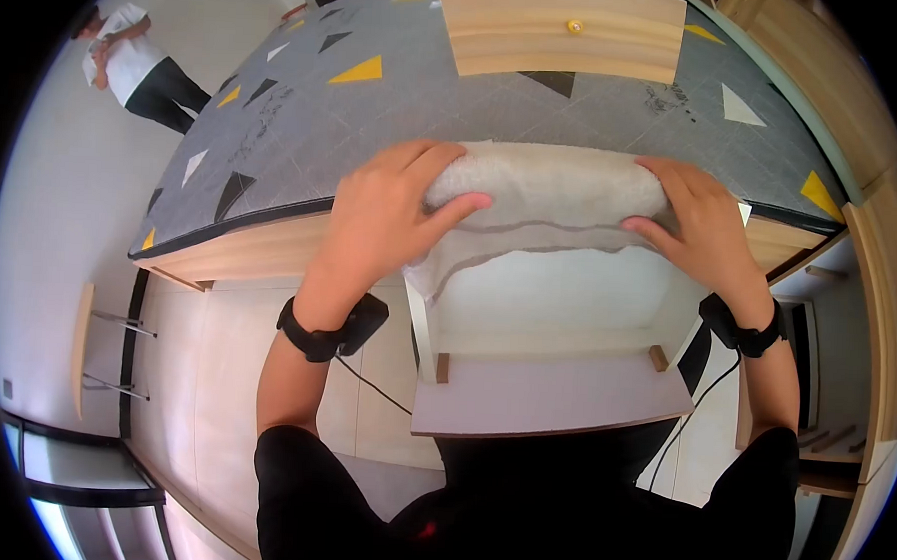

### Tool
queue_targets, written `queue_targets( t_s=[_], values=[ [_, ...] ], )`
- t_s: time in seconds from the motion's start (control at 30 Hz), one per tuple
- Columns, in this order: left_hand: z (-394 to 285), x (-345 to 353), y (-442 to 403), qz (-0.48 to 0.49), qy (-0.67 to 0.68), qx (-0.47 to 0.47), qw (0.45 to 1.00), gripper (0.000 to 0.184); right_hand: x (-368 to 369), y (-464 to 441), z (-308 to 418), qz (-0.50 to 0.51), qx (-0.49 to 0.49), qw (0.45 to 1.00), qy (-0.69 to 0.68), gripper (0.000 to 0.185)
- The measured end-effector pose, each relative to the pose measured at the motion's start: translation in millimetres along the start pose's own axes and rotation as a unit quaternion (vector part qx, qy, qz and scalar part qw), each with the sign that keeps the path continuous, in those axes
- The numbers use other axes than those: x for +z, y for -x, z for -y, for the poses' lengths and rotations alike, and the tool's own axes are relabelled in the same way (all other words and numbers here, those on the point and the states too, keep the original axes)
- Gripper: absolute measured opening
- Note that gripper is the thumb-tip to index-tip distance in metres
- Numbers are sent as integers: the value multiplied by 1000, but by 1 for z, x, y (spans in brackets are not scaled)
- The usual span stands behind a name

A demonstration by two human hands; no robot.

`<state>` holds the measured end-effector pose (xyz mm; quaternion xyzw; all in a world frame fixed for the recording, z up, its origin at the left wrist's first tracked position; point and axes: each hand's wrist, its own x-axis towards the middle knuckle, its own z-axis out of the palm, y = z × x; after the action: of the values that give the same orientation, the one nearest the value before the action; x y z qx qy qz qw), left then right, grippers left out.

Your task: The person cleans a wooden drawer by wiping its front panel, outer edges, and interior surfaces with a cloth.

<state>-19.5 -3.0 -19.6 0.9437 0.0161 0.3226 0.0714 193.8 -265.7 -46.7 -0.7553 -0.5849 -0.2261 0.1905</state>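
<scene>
A pale grey cloth [553,189] is draped in a thick fold over the far side of a white drawer-like box [558,295]. My left hand [397,203] is closed on the cloth's left end, its thumb lying on the near face of the fold. At the right end, my right hand [696,221] grips the same fold, fingers over the top and thumb in front. The cloth's loose lower edge hangs wavy inside the box and down its left side. Small brown corner blocks [443,368] show in the box near my body.
Behind the box lies a grey bed surface [295,123] with coloured triangles. A wooden panel [519,33] with a yellow knob [575,26] rests on it. Shelving [835,367] stands at right. A person [147,67] in a white top stands at upper left. Cables [374,385] trail from my wristbands.
</scene>
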Motion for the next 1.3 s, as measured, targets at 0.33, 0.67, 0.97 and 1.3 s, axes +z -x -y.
queue_targets(
  t_s=[0.33, 0.67, 0.97, 1.3],
  values=[
    [31, 33, 7, -150, 102, 77, 980, 36, 39, -50, 46, -66, -56, 996, 19, 42],
    [41, 60, 54, -214, 220, -92, 947, 37, 73, -117, 119, -31, -181, 983, 13, 26],
    [19, 55, 94, -137, 224, -202, 943, 38, 82, -129, 114, -35, -220, 975, -1, 35],
    [-3, 46, 151, 1, 205, -248, 947, 41, 73, -110, 89, -36, -186, 978, -88, 52]
  ],
)
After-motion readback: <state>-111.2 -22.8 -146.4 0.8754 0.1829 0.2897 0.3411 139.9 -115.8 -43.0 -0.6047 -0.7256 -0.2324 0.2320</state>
